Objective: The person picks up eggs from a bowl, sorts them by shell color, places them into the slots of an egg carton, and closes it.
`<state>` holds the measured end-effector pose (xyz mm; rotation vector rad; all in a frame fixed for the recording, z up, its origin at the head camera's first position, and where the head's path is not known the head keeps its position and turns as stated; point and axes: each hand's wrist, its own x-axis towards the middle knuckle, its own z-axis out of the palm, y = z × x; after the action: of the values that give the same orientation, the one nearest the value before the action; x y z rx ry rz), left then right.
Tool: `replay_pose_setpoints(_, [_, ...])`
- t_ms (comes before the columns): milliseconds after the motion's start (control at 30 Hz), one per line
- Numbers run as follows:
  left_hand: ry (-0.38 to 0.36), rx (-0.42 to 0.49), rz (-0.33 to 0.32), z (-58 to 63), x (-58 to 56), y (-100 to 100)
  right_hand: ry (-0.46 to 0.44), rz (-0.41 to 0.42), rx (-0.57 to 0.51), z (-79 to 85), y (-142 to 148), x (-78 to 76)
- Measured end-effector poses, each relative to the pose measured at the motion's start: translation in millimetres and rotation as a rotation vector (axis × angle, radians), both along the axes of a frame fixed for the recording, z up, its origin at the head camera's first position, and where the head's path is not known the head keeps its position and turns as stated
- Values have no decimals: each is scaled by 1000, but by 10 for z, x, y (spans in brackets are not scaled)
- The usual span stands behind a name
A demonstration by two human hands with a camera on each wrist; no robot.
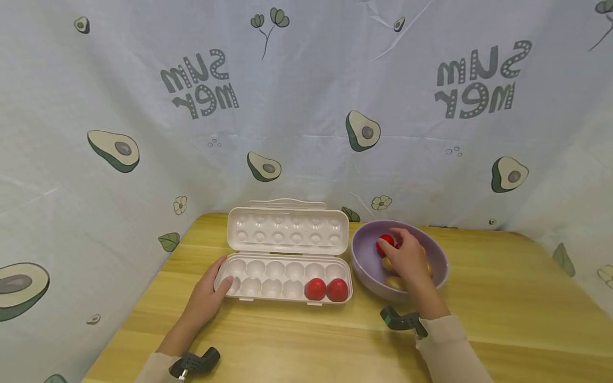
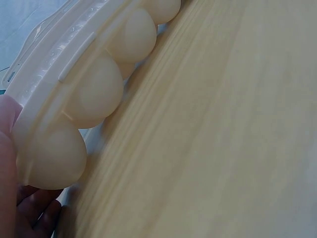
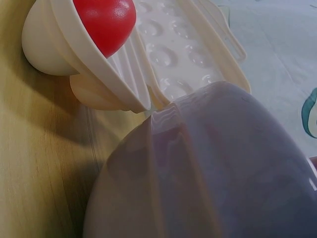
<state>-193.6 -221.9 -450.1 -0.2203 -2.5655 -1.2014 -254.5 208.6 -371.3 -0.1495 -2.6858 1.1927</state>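
A white egg box [image 1: 283, 276] lies with its lid [image 1: 287, 231] tilted back. Two red eggs [image 1: 315, 289] sit side by side in the front row at its right end. My left hand [image 1: 207, 298] grips the box's left end, thumb over the front rim and fingers partly hidden beneath it in the left wrist view. To the right of the box stands a purple bowl [image 1: 366, 250]. My right hand [image 1: 407, 258] reaches into it and pinches another red egg [image 1: 384, 244] between thumb and fingers. Tan eggs [image 1: 395, 282] lie under this hand, partly hidden by it.
Everything stands on a wooden table [image 1: 287, 340]. A patterned cloth [image 1: 306, 133] hangs close behind the lid and bowl. The bowl's wall [image 3: 213, 163] rises beside the box's right end in the right wrist view.
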Motion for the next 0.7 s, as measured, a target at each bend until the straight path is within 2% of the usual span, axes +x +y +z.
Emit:
replay_pose_setpoints(367, [-30,3,3,13,5,5,-96,74,2,-7,1,2])
replay_pose_setpoints(700, [-5,-1,2,-6,-2,-3,-120,113,41,-38,-13,-33])
